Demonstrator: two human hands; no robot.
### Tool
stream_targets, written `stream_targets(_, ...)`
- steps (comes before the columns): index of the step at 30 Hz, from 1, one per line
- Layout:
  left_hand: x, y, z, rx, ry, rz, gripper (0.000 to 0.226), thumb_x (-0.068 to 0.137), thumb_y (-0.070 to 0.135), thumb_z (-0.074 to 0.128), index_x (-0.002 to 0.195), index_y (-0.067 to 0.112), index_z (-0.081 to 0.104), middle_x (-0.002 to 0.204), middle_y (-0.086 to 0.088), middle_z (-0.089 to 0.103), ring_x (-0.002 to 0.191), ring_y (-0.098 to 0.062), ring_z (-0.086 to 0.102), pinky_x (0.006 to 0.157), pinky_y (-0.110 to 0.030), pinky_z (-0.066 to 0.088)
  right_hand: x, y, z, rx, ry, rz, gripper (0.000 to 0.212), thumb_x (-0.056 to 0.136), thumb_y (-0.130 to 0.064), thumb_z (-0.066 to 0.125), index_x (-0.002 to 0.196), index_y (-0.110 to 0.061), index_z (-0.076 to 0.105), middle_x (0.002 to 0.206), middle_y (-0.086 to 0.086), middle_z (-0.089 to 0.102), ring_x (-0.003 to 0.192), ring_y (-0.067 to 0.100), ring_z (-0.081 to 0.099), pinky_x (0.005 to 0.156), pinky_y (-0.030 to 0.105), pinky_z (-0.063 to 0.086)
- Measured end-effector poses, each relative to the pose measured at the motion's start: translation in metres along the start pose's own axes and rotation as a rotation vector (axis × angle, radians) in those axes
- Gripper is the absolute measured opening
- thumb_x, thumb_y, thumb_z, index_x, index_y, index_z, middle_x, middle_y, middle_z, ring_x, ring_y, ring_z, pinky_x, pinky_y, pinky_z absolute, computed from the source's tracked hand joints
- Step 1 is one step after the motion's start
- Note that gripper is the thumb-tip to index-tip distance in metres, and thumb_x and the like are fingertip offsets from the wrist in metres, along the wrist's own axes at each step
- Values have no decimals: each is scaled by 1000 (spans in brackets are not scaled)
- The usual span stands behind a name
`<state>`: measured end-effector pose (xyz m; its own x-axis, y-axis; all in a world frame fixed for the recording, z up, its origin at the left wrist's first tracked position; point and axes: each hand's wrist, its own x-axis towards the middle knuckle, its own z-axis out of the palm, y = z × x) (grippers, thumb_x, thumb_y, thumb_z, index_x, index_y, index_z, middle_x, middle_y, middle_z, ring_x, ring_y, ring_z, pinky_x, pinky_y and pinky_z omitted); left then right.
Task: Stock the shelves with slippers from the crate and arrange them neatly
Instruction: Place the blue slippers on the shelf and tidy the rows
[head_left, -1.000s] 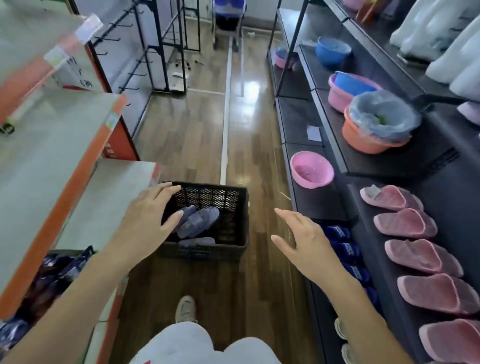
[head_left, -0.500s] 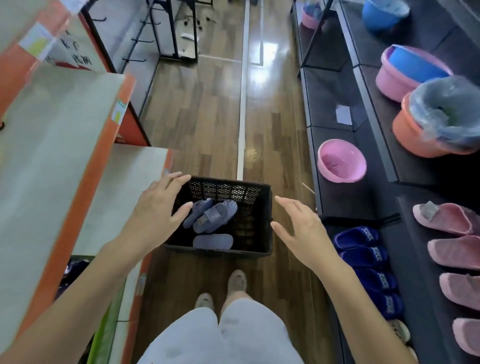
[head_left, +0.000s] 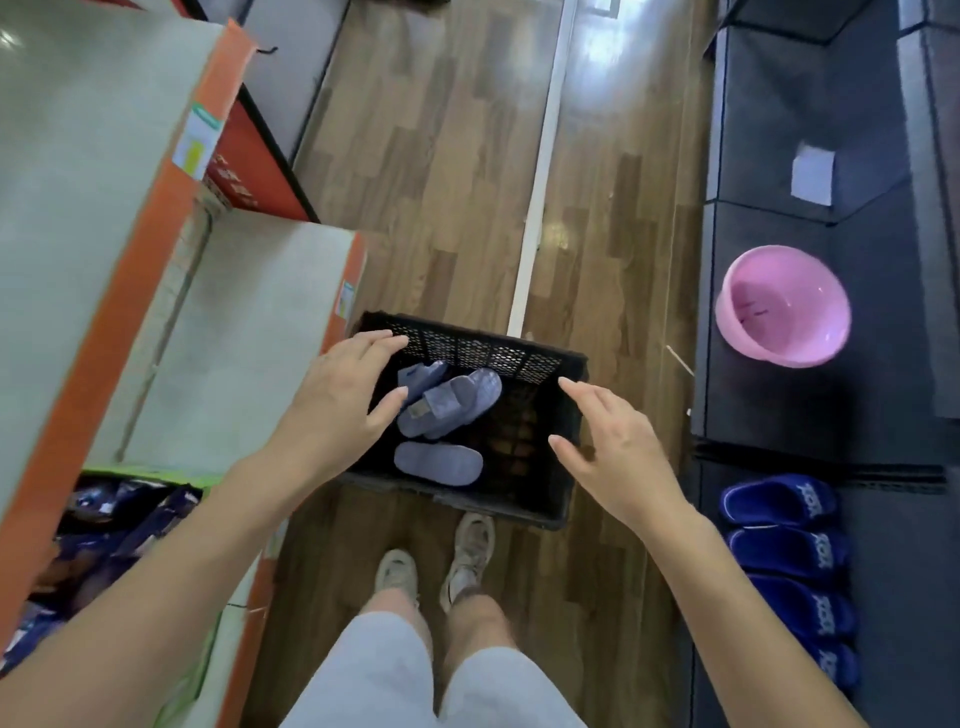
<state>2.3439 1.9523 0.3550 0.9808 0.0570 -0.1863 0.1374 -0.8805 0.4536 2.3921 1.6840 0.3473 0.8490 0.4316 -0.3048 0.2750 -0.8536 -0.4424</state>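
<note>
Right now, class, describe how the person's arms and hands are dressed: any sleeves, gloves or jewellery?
The left hand and right hand wear no gloves, and no rings, watch or bracelet show. Both arms are bare, with no sleeves in view. The nails look plain.

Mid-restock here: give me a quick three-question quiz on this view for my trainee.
1. True or false: the left hand and right hand each hold one of the slippers from the crate.
2. The pink basin sits: A) inside the crate, B) on the dark shelf, C) on the floor.
3. Fill in: the shelved slippers at right are dark ____.
Key: 1 false; 2 B; 3 blue.
</note>
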Motion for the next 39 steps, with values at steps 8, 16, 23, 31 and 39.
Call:
stream_targets(8, 69, -58, 93, 45, -145, -19, 44, 90, 25, 56, 130, 9, 50, 130, -9, 52, 119, -29, 50, 95, -37, 39, 76, 49, 93, 35, -56, 75, 58, 91, -33, 54, 143, -22, 31, 143, -3, 41, 133, 14, 36, 111, 34, 30)
stream_targets(16, 125, -145, 243, -50, -288, -92, 48, 88, 19, 60, 133, 9, 46, 130, -8, 50, 118, -29, 48, 95, -36, 36, 153, 104, 231, 49, -94, 209, 57, 93, -33, 50, 145, -21, 28, 144, -2, 38, 132, 15, 35, 108, 31, 28)
stream_targets(23, 162, -207, 397, -98, -437, -169, 65, 87, 33, 61, 142, 12, 32, 142, -6, 38, 130, -24, 37, 105, -36, 33, 207, 153, 347, 87, -107, 251, 56, 92, -31, 51, 143, -20, 30, 140, -2, 41, 128, 16, 38, 103, 30, 29)
stream_targets(31, 219, -247, 505, -62, -379, -170, 85, 61, 60, 67, 132, 24, 38, 128, -1, 49, 121, -25, 48, 97, -42, 43, 243, 198, 419, 142, -127, 298, 57, 91, -32, 53, 143, -21, 31, 143, 1, 40, 131, 18, 36, 107, 33, 30)
stream_targets(39, 222, -252, 534, 151, -279, -80, 106, 60, 41, 80, 145, 6, 25, 126, -20, 48, 108, -36, 51, 90, -42, 40, 253, 217, 444, 193, -126, 346, 55, 93, -32, 50, 143, -26, 29, 145, -4, 37, 132, 15, 34, 108, 35, 30)
